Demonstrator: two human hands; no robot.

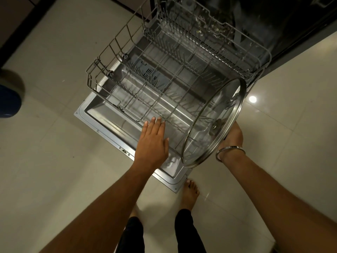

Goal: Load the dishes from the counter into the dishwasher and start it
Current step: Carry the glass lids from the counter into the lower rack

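The dishwasher door (102,128) lies open and flat in front of me, and the grey wire lower rack (127,84) is pulled out over it, bare of dishes. A round glass pot lid (213,123) with a steel rim is tilted on edge over the rack's right front corner. My right hand (234,137) holds it from behind, mostly hidden by the lid. My left hand (153,141) hovers flat with straight fingers over the rack's front edge, holding nothing. An upper rack (215,33) shows further back.
Pale glossy floor tiles (54,170) surround the door. My bare feet (190,192) stand just in front of its near corner. A dark blue object (9,101) sits at the far left edge. Dark cabinet fronts (300,33) flank the machine on the right.
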